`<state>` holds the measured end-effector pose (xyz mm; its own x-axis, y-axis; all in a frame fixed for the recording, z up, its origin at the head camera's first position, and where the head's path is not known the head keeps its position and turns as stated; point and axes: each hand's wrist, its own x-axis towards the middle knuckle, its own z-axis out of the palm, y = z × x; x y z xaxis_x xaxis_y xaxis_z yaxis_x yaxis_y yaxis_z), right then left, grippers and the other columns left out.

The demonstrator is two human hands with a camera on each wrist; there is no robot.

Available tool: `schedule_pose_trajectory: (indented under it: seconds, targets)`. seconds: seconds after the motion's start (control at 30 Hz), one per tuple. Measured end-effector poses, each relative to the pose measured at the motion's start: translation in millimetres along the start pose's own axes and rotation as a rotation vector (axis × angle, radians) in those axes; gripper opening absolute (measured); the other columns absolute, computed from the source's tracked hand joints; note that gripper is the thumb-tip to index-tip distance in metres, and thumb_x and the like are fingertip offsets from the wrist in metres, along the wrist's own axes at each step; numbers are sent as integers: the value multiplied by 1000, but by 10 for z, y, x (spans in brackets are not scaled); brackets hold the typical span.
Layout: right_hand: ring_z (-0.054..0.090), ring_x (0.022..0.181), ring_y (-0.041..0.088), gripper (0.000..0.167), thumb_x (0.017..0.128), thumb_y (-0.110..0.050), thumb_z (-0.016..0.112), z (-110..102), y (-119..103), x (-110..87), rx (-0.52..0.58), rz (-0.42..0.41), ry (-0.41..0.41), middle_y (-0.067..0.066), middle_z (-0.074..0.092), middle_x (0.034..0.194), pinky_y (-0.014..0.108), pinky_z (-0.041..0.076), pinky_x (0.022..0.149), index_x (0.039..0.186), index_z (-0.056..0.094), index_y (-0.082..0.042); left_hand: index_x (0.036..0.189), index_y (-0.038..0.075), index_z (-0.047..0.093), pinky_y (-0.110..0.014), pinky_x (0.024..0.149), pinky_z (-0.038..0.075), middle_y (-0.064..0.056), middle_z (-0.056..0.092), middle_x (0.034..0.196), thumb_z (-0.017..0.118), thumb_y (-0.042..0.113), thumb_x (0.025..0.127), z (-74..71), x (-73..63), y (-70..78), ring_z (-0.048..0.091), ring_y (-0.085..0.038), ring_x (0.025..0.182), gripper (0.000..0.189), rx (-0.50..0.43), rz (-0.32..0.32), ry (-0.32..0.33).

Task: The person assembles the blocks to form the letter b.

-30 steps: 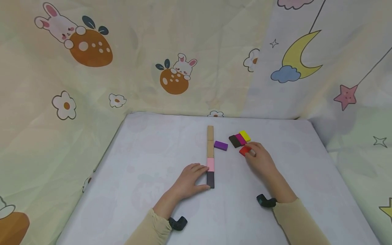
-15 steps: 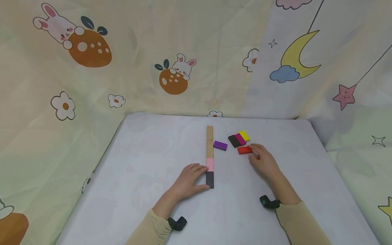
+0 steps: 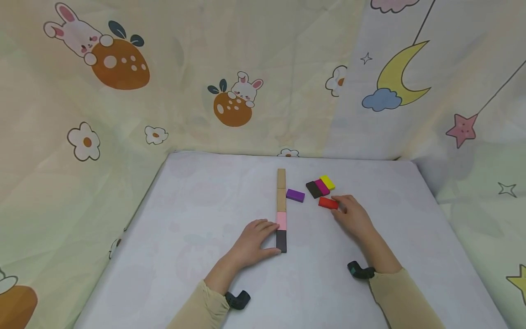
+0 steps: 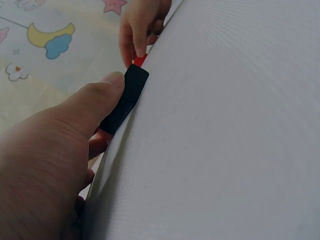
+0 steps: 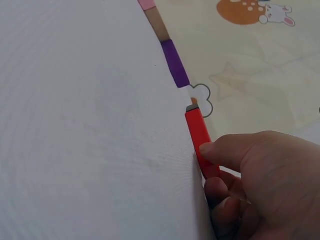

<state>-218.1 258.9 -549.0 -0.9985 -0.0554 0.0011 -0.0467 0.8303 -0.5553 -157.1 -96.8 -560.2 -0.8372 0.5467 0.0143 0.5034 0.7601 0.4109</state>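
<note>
My right hand pinches the right end of a red block lying low on the white surface. In the right wrist view, the thumb lies along the near side of that block and the other fingers curl at its end. My left hand rests beside a straight row of blocks, fingers stretched out. Its fingertips touch the pink block, and its thumb is at the near end of the dark grey block. Two tan blocks continue the row away from me. A purple block lies at a slant beside them.
Just behind the red block, a black block, a magenta block and a yellow block lie side by side. A cartoon-printed cloth rises around the far and side edges of the white tabletop.
My right hand shifted slightly right, its fingers loosened at the red block, then closed on its right end. The red block turned to lie more sideways. My left hand stayed in place.
</note>
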Motion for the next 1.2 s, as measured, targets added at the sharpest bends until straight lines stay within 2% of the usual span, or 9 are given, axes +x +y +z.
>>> schedule_pose_trajectory:
  seconds: [0.2, 0.37, 0.77, 0.9, 1.2]
  targets:
    - [54, 89, 23, 46, 94, -30, 66, 3, -3, 10, -12, 19, -22, 10, 56, 125, 26, 48, 68, 137, 57, -16, 152, 30, 39, -43, 123, 26, 7, 46, 152, 57, 68, 88, 6, 2, -6, 34, -20, 146, 76, 3, 4, 5]
    - [54, 89, 24, 42, 93, -30, 66, -13, -21, -1, -3, -10, -22, 10, 57, 120, 28, 47, 67, 132, 62, -14, 152, 30, 39, -43, 123, 26, 6, 46, 152, 58, 67, 88, -4, 3, -1, 34, -21, 146, 76, 0, 2, 1]
    - [54, 93, 25, 42, 93, -30, 68, -41, -154, -49, 58, -6, -51, 8, 56, 120, 30, 51, 73, 132, 60, -16, 151, 27, 42, -44, 122, 28, 5, 48, 150, 58, 66, 88, 1, 3, -11, 36, -22, 145, 75, 14, 29, 26]
    - [54, 96, 25, 43, 93, -30, 67, -20, -235, -49, 82, 12, -65, 8, 56, 124, 32, 53, 77, 133, 60, -16, 151, 27, 42, -44, 122, 28, 5, 48, 150, 58, 66, 88, -2, 1, -10, 36, -22, 144, 75, 17, 29, 24]
    - [55, 97, 25, 44, 93, -33, 68, 66, -346, -22, 98, 3, -68, 9, 57, 123, 33, 54, 77, 133, 60, -16, 151, 28, 41, -43, 123, 27, 6, 47, 151, 59, 66, 88, -9, 2, 3, 35, -21, 145, 75, 11, 11, 6]
